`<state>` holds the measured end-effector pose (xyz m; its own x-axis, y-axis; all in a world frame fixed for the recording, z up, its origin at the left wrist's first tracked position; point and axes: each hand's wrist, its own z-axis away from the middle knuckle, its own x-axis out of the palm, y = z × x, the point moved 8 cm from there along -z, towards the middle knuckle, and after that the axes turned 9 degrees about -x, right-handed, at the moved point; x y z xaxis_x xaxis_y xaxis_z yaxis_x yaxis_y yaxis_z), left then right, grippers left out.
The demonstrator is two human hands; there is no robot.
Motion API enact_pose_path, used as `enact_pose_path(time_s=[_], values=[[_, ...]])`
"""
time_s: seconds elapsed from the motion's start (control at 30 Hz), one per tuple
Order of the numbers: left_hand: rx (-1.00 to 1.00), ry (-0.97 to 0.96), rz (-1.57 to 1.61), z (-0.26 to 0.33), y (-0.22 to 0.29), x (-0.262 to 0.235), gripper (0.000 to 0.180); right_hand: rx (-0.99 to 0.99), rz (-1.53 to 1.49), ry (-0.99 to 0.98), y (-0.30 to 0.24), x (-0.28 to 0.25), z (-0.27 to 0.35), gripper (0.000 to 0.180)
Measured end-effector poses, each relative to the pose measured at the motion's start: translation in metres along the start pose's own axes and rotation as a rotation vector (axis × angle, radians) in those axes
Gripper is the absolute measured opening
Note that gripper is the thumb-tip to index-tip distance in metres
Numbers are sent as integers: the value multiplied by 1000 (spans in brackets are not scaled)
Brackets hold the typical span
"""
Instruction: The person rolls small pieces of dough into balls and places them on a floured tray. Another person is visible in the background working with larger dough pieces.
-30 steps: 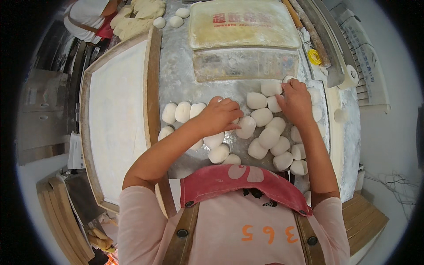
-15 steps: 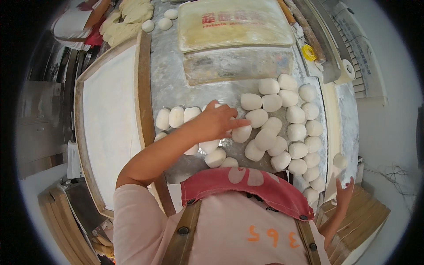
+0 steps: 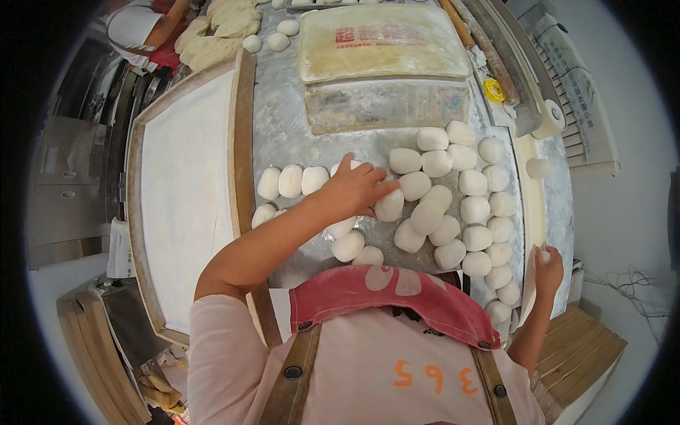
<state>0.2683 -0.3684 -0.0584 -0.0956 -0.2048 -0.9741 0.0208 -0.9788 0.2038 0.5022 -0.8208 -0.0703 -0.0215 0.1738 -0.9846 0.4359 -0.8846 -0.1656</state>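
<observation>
Rounded white dough pieces [image 3: 474,210] stand in rows on the metal table. My left hand [image 3: 354,190] lies palm down over the middle group, fingers spread, covering some pieces. One of its fingertips touches a dough piece [image 3: 389,205] at its right. At the right edge of the table my right hand [image 3: 549,275] is closed around a small white dough piece [image 3: 545,256], only partly visible between the fingers. That hand is at the near end of a narrow pale belt [image 3: 533,212]. Farther up the belt sits another dough piece [image 3: 538,168].
To the left leans a wooden-framed tray [image 3: 185,184] with a white lining. A lidded plastic box [image 3: 386,106] stands at the back, beside a large dough mass [image 3: 230,28]. A rolling pin [image 3: 489,53] lies back right. Another person [image 3: 134,32] is at far left.
My right hand has moved up to the belt and closed on the dough piece there. A new dough piece shows farther up the belt. My left hand has stayed over the group.
</observation>
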Motion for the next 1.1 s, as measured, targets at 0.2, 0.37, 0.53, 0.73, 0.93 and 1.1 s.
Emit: enact_pose_path(time_s=[0.2,0.37,0.53,0.73,0.93,1.1], values=[[-27,29,246,-11,-8,-53,69,13,27,11,-6,-2,1,49],[-277,898,316,-14,-85,-209,54,222,-48,-124,-15,-11,-1,71],[-207,497,294,-20,-67,-129,54,-68,-123,76,-36,-11,-17,71],[-177,50,144,10,21,-6,73,-12,-160,-57,-48,-7,-38,56],[-169,84,73,9,21,1,72,-154,-422,29,-102,-28,-64,46],[-231,62,33,23,-17,-17,69,-441,-749,5,-224,-52,-56,46]])
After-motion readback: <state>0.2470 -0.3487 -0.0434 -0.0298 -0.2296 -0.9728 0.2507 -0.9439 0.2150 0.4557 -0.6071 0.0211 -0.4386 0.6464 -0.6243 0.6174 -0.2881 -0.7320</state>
